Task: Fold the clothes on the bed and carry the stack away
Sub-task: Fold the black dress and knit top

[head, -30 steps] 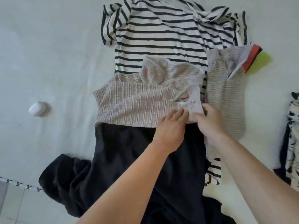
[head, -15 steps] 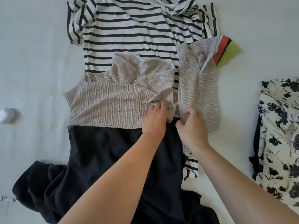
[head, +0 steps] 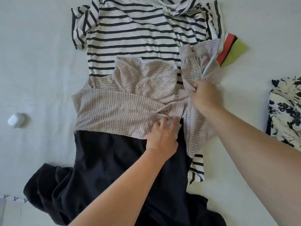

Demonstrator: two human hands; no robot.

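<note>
While both pinch beige top [head: 117, 111], left hand [head: 162, 136], right hand [head: 205, 97]

A white bedsheet [head: 40, 66] is spreading out all around my hands, lying smooth under soft, even light. Well off to my left a small white case [head: 16, 120] (rounded, glossy) is casting a faint shadow.

Left hand [head: 162, 136], right hand [head: 205, 97] curled
</note>
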